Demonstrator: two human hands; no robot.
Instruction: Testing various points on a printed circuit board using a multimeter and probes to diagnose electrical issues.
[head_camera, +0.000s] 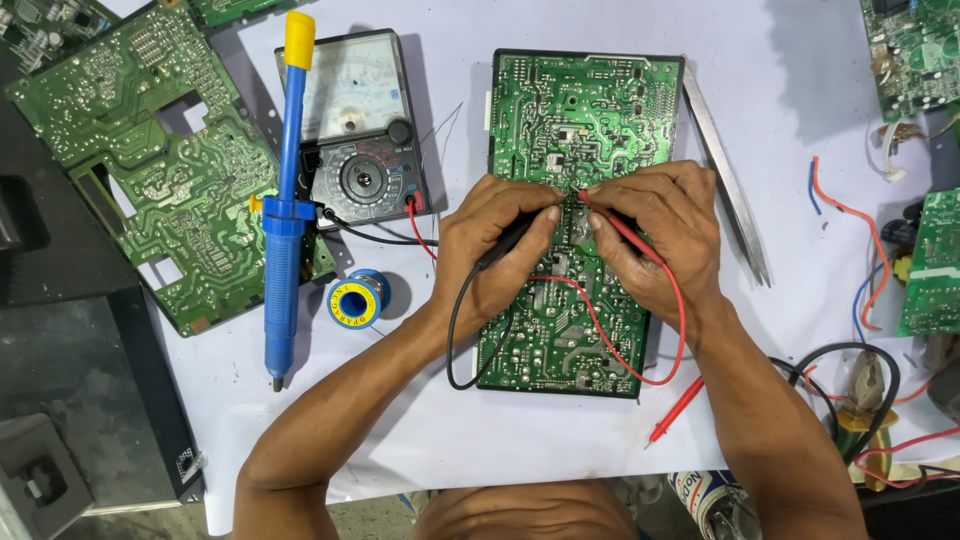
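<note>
Green circuit board (560, 120) lies mid-table on white paper. A blue-and-yellow labelled solder spool (358, 299) sits left of it, a can with a printed label (712, 500) at the bottom edge. I see my left hand (495, 250) pinched shut on the black probe (508, 240), my right hand (655, 235) pinched on the red probe (622, 228) — both tips meet on the board. Meter (355, 125) sits upper left.
</note>
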